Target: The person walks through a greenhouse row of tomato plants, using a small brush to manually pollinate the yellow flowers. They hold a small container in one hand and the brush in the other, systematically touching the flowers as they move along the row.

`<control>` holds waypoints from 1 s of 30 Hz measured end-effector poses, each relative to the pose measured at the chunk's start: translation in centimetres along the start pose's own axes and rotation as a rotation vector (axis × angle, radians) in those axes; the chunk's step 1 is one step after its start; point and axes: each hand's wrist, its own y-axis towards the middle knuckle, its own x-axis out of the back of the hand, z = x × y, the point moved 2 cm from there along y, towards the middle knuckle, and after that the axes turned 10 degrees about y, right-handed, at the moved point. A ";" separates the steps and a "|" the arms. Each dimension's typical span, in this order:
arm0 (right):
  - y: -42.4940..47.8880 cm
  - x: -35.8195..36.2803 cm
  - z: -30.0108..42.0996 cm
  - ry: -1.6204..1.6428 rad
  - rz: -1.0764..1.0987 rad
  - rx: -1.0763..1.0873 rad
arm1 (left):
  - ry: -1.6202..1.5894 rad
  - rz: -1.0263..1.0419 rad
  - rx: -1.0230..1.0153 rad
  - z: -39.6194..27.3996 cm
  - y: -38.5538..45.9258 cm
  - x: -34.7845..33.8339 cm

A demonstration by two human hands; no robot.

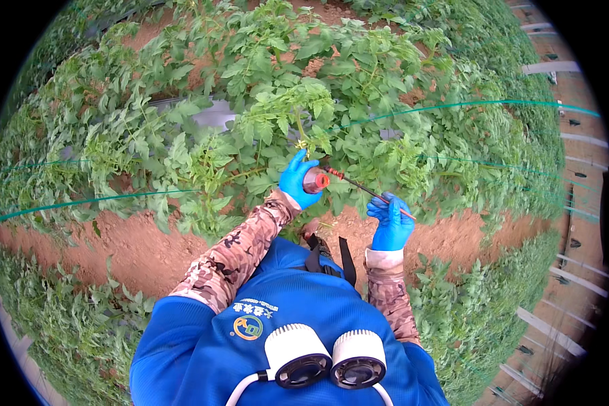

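My left hand (297,181), in a blue glove, is wrapped around a small clear bottle (313,183) with a red neck ring and dark reddish contents. The bottle's mouth tilts toward my right side. Just beyond my raised left fingertips is a cluster of yellow tomato flowers (302,146); whether they touch is unclear. My right hand (392,223), also blue-gloved, pinches a thin dark rod (364,189). A red-and-dark wrapped tip (334,173) on the rod points up and left, apart from the bottle and close to its mouth.
Leafy tomato plants (147,137) fill the bed ahead. Green twine (436,106) runs across the foliage, with another length at left (106,199). Bare reddish soil (147,243) forms a path at my feet. A white two-headed neck fan (297,350) hangs on my chest.
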 end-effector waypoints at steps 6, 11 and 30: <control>4.0 -5.1 -2.7 -0.220 0.142 0.044 | -0.053 0.200 0.075 0.4 1.7 -4.1; 7.2 -6.9 -6.2 -0.321 0.238 0.000 | -0.019 0.301 0.018 0.9 1.6 -5.8; 8.3 -7.2 -9.1 -0.724 0.274 0.083 | -0.148 0.240 0.024 0.1 0.5 -4.2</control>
